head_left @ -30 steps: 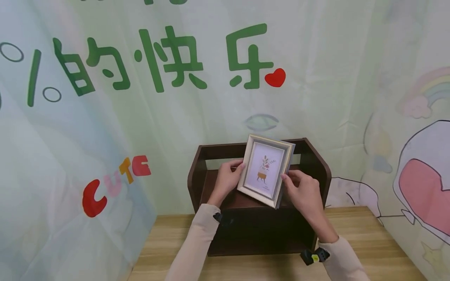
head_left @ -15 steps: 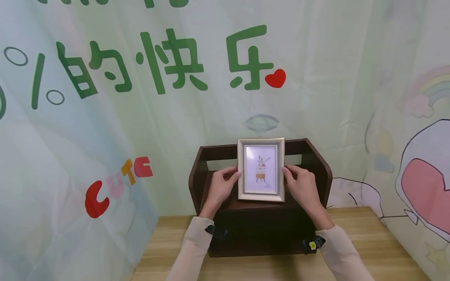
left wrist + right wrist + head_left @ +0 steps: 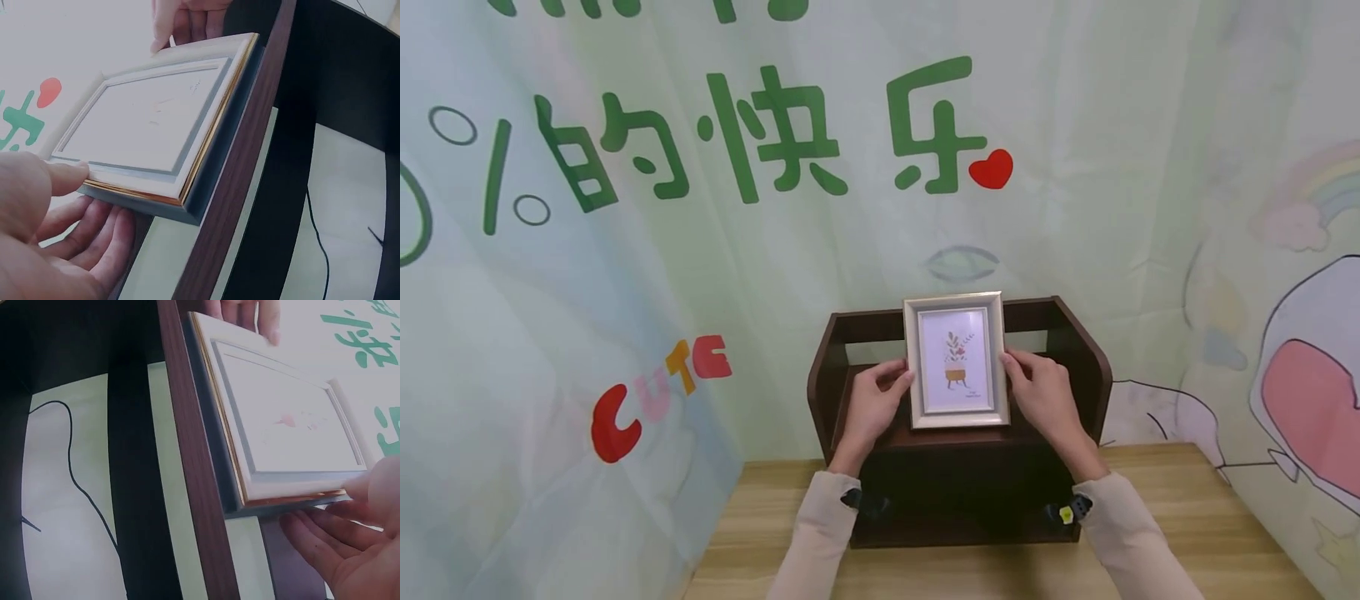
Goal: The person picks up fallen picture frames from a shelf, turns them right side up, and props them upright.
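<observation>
A picture frame point(image 3: 957, 360) with a pale gold border and a potted-plant print stands nearly upright over the upper shelf of a dark brown desk rack point(image 3: 1086, 350). My left hand point(image 3: 874, 404) pinches its left edge, thumb in front and fingers behind. On the opposite edge my right hand point(image 3: 1047, 396) grips it the same way. The left wrist view shows the frame point(image 3: 147, 119) with its lower edge close to the brown shelf board point(image 3: 250, 144). Seen from the right wrist, the fingers point(image 3: 312, 540) sit behind the frame's dark backing.
The rack stands on a light wooden table point(image 3: 1187, 500). Behind it hangs a printed fabric backdrop point(image 3: 1112, 208) with green characters, a red heart and cartoon drawings. Below the upper shelf is a dark lower compartment point(image 3: 962, 492).
The picture frame was tilted to the right a second ago and has been turned nearly upright. Both hands moved with it; over the last half second it tipped slightly the other way.
</observation>
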Demonstrator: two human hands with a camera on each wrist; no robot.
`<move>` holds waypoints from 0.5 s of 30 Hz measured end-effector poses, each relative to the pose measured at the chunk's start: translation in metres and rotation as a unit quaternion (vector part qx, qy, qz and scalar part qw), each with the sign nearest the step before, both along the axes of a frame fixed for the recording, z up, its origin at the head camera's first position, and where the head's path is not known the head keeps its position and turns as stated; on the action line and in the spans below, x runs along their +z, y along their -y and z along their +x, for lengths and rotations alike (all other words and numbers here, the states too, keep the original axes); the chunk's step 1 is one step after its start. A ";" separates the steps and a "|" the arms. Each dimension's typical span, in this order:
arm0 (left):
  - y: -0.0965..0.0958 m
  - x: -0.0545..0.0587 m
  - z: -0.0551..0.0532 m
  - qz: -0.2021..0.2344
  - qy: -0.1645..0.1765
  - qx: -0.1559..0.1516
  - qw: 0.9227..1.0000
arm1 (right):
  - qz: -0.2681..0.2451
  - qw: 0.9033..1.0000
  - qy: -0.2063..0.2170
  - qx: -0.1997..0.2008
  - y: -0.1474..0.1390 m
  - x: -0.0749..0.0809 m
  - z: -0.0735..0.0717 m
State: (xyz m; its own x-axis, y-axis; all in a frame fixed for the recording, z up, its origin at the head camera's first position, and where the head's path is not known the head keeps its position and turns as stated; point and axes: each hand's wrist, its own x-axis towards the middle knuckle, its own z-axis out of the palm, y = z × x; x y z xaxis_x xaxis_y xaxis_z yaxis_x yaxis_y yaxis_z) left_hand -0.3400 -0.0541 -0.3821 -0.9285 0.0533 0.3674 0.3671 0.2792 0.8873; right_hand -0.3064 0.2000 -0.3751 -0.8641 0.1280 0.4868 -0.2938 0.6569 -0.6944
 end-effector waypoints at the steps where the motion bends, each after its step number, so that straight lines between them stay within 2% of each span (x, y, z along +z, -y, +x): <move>1: 0.001 0.001 0.001 -0.015 -0.003 0.002 1.000 | 0.005 1.000 0.006 0.003 -0.001 0.000 0.001; 4: 0.006 0.005 0.009 -0.072 -0.009 0.006 0.997 | 0.027 0.999 0.020 0.012 -0.007 0.003 0.006; 7: 0.018 0.014 0.024 -0.131 -0.023 0.003 0.991 | 0.057 0.998 0.034 0.024 -0.011 0.008 0.017; 11: 0.035 0.028 0.050 -0.192 -0.059 -0.008 0.980 | 0.090 0.994 0.041 0.043 -0.021 0.016 0.042; 15: 0.051 0.041 0.076 -0.247 -0.119 -0.007 0.962 | 0.124 0.991 0.017 0.046 -0.035 0.027 0.067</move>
